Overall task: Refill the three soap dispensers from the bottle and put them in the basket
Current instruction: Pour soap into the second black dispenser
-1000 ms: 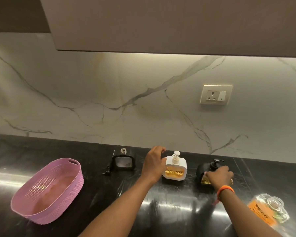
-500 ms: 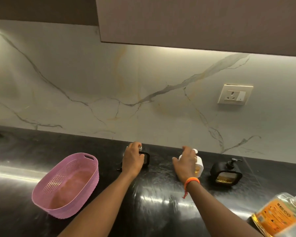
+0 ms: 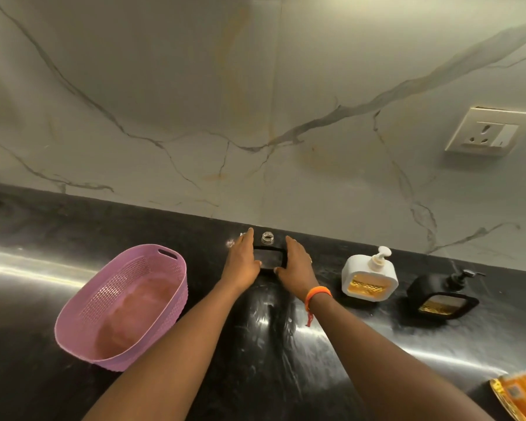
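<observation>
The open black dispenser (image 3: 268, 259), uncapped at 12 o'clock on the counter (image 3: 255, 360), sat cupped between left hand (image 3: 243, 262) and right hand (image 3: 296, 265), fingers straight; the basket (image 3: 82, 302) at 9 o'clock held none.

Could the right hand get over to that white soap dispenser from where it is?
Probably yes. The right hand rests against the open black dispenser, and the white dispenser stands just to its right with only bare countertop between them.

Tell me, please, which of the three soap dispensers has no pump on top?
The black dispenser between the left hand and right hand: its neck stands open, while the white dispenser and other black dispenser carry pumps.
</observation>
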The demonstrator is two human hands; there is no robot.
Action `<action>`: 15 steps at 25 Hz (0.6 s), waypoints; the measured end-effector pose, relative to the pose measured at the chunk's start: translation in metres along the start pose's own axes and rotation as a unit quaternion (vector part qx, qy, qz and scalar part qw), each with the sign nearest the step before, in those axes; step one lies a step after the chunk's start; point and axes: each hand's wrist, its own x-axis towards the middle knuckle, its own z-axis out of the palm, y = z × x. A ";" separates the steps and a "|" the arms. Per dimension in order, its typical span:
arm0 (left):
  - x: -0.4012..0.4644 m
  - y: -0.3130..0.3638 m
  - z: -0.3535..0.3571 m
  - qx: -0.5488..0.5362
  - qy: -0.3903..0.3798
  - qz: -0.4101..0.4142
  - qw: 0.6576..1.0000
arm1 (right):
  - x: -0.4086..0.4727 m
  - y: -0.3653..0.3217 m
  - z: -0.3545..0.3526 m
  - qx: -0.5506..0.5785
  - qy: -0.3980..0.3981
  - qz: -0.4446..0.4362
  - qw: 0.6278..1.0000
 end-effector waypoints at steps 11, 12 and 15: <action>0.025 -0.015 0.012 -0.004 -0.016 -0.071 0.997 | 0.015 0.007 0.007 0.049 0.016 -0.002 0.999; 0.027 -0.018 0.012 0.000 -0.022 -0.071 0.997 | 0.016 0.009 0.007 0.049 0.014 -0.001 0.999; 0.031 -0.021 0.013 0.007 -0.015 -0.072 0.997 | 0.018 0.015 0.007 0.072 0.010 0.011 0.997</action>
